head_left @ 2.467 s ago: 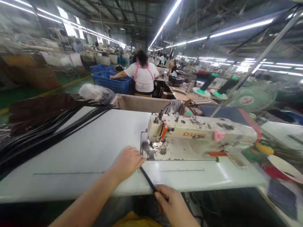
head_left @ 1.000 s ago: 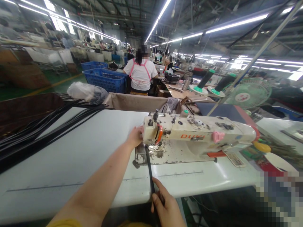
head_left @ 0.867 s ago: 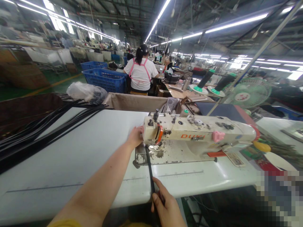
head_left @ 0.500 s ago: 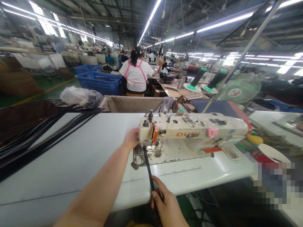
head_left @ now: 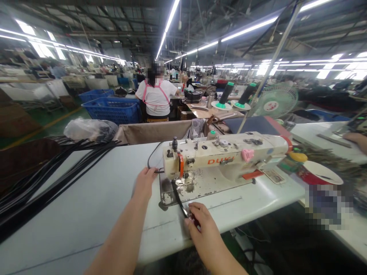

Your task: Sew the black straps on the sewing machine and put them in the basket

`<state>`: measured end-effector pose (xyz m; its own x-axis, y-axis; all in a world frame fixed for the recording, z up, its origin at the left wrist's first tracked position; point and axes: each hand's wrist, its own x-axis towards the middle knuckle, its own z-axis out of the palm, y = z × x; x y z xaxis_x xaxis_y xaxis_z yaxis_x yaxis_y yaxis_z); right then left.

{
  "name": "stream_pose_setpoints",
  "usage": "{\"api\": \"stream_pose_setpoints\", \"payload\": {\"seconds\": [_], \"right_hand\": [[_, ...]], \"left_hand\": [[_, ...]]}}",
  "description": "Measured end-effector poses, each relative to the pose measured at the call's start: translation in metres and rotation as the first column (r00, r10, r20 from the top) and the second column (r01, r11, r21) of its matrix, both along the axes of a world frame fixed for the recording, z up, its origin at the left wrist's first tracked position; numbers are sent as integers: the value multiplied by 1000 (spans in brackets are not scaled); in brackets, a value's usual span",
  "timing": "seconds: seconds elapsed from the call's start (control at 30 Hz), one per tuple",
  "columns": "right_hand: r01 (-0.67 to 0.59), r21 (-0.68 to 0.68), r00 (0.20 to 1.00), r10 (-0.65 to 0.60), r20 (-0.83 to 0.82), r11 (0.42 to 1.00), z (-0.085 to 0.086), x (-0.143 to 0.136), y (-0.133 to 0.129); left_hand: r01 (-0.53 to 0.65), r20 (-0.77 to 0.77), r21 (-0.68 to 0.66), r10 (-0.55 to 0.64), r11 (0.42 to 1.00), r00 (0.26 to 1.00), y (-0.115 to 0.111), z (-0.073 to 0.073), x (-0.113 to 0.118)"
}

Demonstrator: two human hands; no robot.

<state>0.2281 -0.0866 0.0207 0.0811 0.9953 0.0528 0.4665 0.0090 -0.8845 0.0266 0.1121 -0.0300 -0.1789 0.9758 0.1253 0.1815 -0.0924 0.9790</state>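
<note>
A white sewing machine [head_left: 226, 156] with an orange part at its head stands on the pale table [head_left: 94, 202]. A narrow black strip [head_left: 178, 199] runs from below the needle area toward the front edge. My right hand [head_left: 200, 223] is closed on its near end, with something shiny and dark, not clearly made out, between the fingers. Left of the machine head, my left hand [head_left: 146, 177] pinches a thin dark strip [head_left: 160, 171] that loops up behind the head.
Many long black strips [head_left: 65, 168] lie across the table's left side. Behind are a beige fabric-lined bin [head_left: 155, 131], blue baskets [head_left: 111, 109], a seated person [head_left: 156, 97] and a fan [head_left: 275, 101]. A red-and-white bowl [head_left: 318, 173] sits at right.
My left hand has drawn back leftward from the machine head, with the thin strip now showing. My right hand is nearer the machine along the black strip. The whole view has shifted slightly.
</note>
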Motion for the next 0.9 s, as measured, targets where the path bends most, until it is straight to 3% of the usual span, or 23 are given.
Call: {"api": "stream_pose_setpoints", "payload": {"seconds": [0.13,0.23,0.37,0.47,0.67,0.9], "right_hand": [[-110,-41,988,105,-116,993,3,-18,16],[-188,-147,941,135,-311,971,-3,-33,28],[-269,-302,811,47,-583,914,-11,-53,48],[-319,-345,739,4,-674,883,-14,-66,62],[-390,-348,680,12,-733,852,-16,-87,80],[-499,-350,639,63,-767,793,-10,-96,83]], "left_hand": [[-67,308,-11,67,998,949,-29,4,-10],[-96,407,-11,92,995,909,-53,9,-21],[-109,485,-31,110,994,868,-82,12,-35],[-117,474,-37,120,992,872,-99,12,-44],[-134,384,-65,149,989,911,-129,9,-58],[-130,313,-48,139,990,940,-152,10,-72]]}}
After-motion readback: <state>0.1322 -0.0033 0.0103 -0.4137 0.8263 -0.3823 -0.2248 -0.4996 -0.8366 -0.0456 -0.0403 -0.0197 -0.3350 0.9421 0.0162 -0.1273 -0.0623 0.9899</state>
